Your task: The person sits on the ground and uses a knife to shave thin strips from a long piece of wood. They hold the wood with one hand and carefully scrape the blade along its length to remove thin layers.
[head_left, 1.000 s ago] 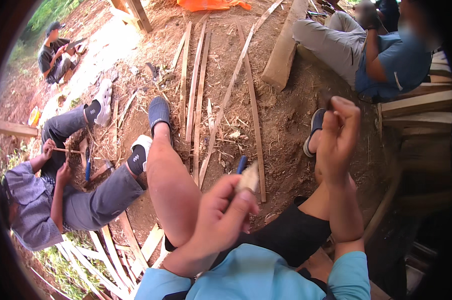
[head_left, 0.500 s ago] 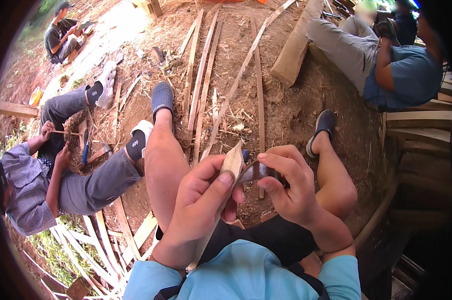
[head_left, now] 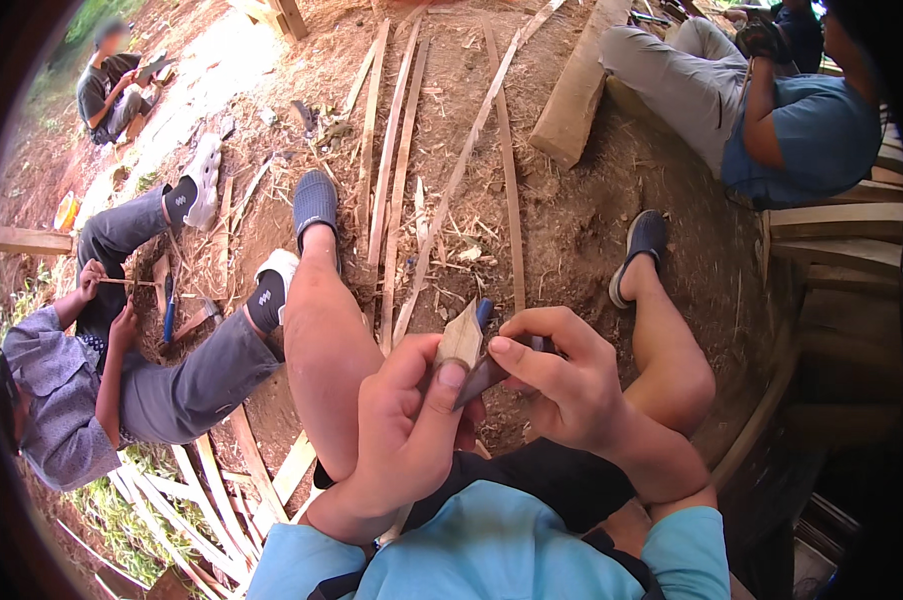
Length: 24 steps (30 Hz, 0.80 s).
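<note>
Now the right hand [head_left: 576,390], its grip pinching a dark, flat metal blade [head_left: 482,378], sits closer to the left hand [head_left: 406,425], which clasps a pale, pointed wooden strip [head_left: 460,340] above the lap [head_left: 531,468]; the 2 pieces apparently meet, as shaping requires.

- Pale, flat wooden strip with a sharply tapered, pointed head [head_left: 461,342]: held in the left hand [head_left: 411,415], tip pointing up and away from the body, the thumb pressed across its face just below the head; the lower length slants back toward the lap, mostly hidden.
- Dark, narrow metal blade [head_left: 482,378]: pinched in the right hand [head_left: 561,375], slanting down leftward beside the strip's right edge; contact unclear.
</note>
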Tool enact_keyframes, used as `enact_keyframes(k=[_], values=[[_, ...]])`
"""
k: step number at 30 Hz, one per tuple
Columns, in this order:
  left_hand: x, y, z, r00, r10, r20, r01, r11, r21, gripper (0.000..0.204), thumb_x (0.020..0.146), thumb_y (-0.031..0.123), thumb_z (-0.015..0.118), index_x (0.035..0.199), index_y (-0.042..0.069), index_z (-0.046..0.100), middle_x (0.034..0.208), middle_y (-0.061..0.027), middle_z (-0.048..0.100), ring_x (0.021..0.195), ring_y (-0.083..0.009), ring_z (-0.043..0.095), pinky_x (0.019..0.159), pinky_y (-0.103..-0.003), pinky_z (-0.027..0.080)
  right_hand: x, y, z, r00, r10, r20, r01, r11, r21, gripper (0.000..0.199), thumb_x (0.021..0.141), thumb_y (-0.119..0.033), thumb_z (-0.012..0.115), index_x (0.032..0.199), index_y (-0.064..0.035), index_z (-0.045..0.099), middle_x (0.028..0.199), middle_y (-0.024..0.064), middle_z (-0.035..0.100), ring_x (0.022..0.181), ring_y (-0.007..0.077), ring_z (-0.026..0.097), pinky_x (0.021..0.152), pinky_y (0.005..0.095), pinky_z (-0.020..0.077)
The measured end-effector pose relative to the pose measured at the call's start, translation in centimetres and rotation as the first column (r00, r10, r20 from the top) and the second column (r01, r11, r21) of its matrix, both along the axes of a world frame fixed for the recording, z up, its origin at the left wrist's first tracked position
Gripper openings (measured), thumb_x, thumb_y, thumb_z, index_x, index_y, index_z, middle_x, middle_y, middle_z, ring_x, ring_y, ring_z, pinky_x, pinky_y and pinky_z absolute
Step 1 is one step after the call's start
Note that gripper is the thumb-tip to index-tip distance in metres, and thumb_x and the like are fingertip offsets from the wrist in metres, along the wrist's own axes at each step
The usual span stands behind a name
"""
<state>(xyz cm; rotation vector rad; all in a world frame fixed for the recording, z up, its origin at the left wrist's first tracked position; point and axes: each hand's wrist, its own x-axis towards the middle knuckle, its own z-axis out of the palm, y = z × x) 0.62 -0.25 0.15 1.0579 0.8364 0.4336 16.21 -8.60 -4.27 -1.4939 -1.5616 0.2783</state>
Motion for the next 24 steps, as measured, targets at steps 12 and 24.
enact_keyframes(k=[12,24], values=[[-0.6,0.8,0.1,0.992,-0.024,0.123,0.046,0.982,-0.185,0.024,0.099,0.017,0.046,0.114,0.000,0.051,0.076,-0.0061,0.061,0.051,-0.0063,0.053,0.044,-0.017,0.044,0.2,0.7,0.6,0.976,0.106,-0.190,-0.107,0.994,0.008,0.034,0.080,0.000,0.069,0.112,-0.0039,0.063,0.094,0.0134,0.061,0.072,0.0232,0.063,0.059,0.0299,0.0520],[-1.1,-0.3,-0.3,0.998,-0.044,0.045,0.037,0.989,0.145,0.029,0.098,0.013,0.044,0.122,-0.003,0.047,0.076,-0.0057,0.059,0.056,-0.0053,0.053,0.045,-0.016,0.041,-0.4,0.6,0.4,0.999,-0.017,-0.050,0.017,1.000,0.006,0.045,0.068,0.000,0.073,0.111,-0.0099,0.066,0.095,0.0101,0.062,0.075,0.0235,0.063,0.059,0.0316,0.0514]])
